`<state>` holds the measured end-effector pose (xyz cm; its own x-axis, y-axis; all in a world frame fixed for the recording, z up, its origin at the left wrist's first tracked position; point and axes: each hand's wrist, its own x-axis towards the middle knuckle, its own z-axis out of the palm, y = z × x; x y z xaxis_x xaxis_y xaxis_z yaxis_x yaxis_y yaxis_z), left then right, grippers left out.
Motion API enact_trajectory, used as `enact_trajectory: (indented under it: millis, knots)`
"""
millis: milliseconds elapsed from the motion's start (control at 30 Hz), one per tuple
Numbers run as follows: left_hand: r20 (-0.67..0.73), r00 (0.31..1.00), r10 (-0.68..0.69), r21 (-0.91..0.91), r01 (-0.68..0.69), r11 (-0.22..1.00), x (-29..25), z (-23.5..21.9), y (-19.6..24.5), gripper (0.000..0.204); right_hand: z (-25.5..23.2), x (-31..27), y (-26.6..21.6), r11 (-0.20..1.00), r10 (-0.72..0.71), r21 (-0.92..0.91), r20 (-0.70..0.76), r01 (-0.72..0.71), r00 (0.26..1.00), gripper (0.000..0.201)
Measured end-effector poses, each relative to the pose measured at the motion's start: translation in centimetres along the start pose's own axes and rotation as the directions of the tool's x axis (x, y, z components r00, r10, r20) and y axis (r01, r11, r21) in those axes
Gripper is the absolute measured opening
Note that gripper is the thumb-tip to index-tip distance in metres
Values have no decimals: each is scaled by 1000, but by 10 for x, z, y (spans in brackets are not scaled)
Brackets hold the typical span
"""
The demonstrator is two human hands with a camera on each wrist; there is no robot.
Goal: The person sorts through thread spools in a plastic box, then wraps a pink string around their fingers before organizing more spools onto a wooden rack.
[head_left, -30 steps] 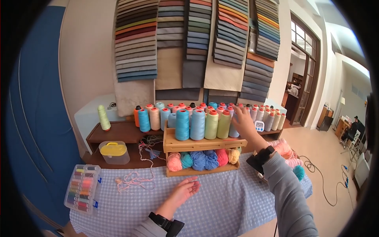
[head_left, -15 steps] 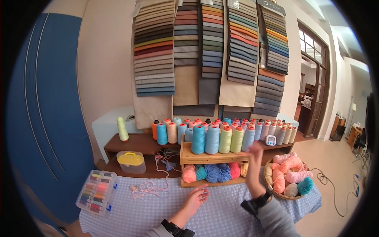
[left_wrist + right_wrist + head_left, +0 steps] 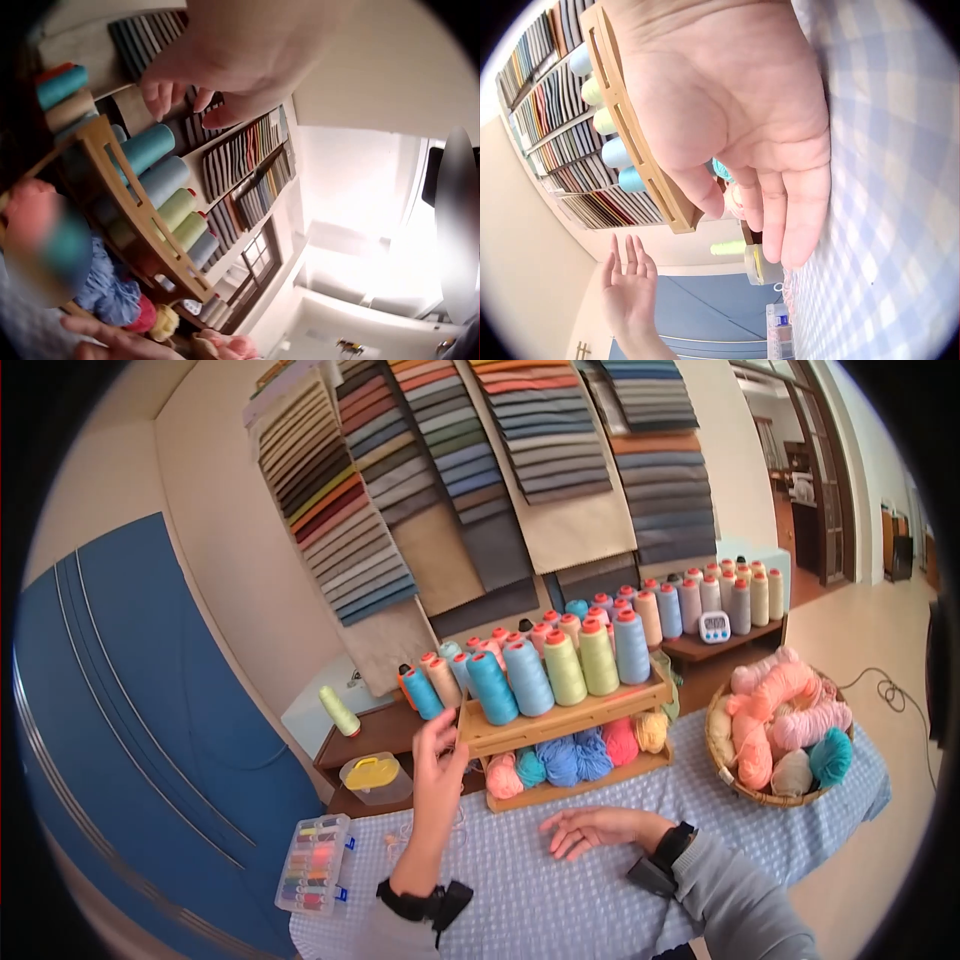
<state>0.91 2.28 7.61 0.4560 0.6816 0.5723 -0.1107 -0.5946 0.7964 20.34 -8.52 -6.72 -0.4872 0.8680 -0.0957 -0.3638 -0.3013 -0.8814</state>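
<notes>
My left hand [image 3: 432, 800] is raised in front of the left end of a two-level wooden rack [image 3: 560, 728], holding nothing, its fingers loosely extended. Low over the checked cloth, in front of the rack, my right hand [image 3: 600, 828] hangs empty; its relaxed fingers and palm show in the right wrist view. Along the rack's top stand a teal thread cone [image 3: 492, 690], a light blue cone [image 3: 527, 678], a green cone [image 3: 564, 668], a second green cone [image 3: 599, 658] and another blue cone [image 3: 631, 648]. Yarn balls [image 3: 562, 760] fill the lower level.
A wicker basket [image 3: 765, 796] of yarn stands right on the checked tablecloth [image 3: 540, 910]. Left are a clear thread box [image 3: 312, 865], a yellow-lidded tub [image 3: 377, 780] and a lone green cone [image 3: 339, 712]. More cones and a white timer [image 3: 714, 627] line the shelf behind.
My right hand has come away from the cones at the rack's right end and down over the cloth. The left hand has risen towards the rack's left end. The head view has tilted.
</notes>
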Motion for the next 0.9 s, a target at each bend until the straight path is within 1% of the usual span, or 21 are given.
enact_trajectory:
  millis: [33, 67, 100, 133, 200, 233, 267, 333, 367, 400, 467, 500, 533, 600, 633, 667, 733, 767, 800, 867, 900]
  knots:
    - [5, 1000, -14, 16, 14, 1000, 10, 4, -2, 43, 0, 0, 0, 1000, -11, 18, -16, 12, 1000, 36]
    - [-11, 992, 124, 228, -119, 967, 20, 8, -2, 48, -2, 0, 1, 999, -13, 36, -3, 13, 1000, 36]
    - [9, 965, 264, 428, -242, 871, 30, 11, -4, 54, -4, 0, 2, 999, -26, 45, -17, 27, 1000, 36]
    - [22, 966, 257, 442, -240, 864, 39, 14, -9, 54, -5, 2, 4, 998, -42, 53, -31, 44, 999, 35]
    - [71, 948, 311, 576, -293, 763, 59, 21, -21, 66, -8, 3, 8, 996, -60, 70, -25, 61, 998, 35]
    - [62, 955, 292, 560, -275, 781, 68, 25, -25, 79, -9, 4, 9, 995, -60, 74, -29, 62, 998, 35]
    - [73, 952, 297, 565, -285, 774, 73, 28, -28, 79, -10, 4, 9, 995, -60, 74, -35, 62, 998, 35]
    - [113, 914, 390, 697, -352, 625, 82, 41, -19, 85, -13, 6, 12, 993, -76, 84, -23, 77, 997, 34]
    - [146, 897, 417, 714, -387, 584, 86, 46, -14, 82, -15, 6, 13, 992, -78, 95, -14, 79, 997, 33]
    - [156, 894, 420, 713, -397, 579, 91, 51, -12, 82, -16, 6, 13, 991, -89, 97, -15, 90, 996, 33]
    - [229, 893, 387, 798, -400, 451, 100, 62, -9, 75, -16, 7, 14, 991, -80, 109, -20, 82, 997, 33]
    - [217, 890, 400, 827, -386, 409, 104, 68, -9, 70, -16, 6, 15, 990, -86, 113, -23, 88, 996, 33]
    - [223, 889, 401, 825, -391, 409, 109, 71, -8, 70, -15, 6, 15, 990, -84, 114, -19, 86, 996, 33]
    - [250, 942, 223, 839, -325, 436, 122, 74, -3, 71, -16, 6, 14, 989, -89, 118, -18, 90, 996, 33]
    - [292, 943, 157, 789, -330, 517, 126, 73, 0, 66, -16, 6, 14, 990, -86, 110, -21, 88, 996, 33]
    - [300, 941, 156, 787, -337, 516, 130, 73, 2, 66, -16, 7, 15, 991, -84, 103, -25, 86, 996, 32]
    - [381, 923, 49, 826, -364, 430, 135, 74, 4, 63, -15, 6, 15, 990, -89, 106, -29, 92, 996, 32]
    - [401, 907, 129, 813, -417, 405, 135, 72, 1, 55, -15, 6, 15, 991, -86, 103, -29, 88, 996, 32]
    - [400, 908, 125, 814, -414, 408, 133, 72, 6, 55, -15, 6, 14, 991, -82, 105, -29, 85, 996, 32]
    - [445, 895, 39, 857, -438, 273, 128, 69, 18, 50, -15, 7, 14, 991, -69, 113, -28, 72, 997, 32]
    - [440, 897, 35, 860, -432, 272, 127, 65, 18, 50, -14, 7, 13, 991, -64, 113, -23, 67, 998, 32]
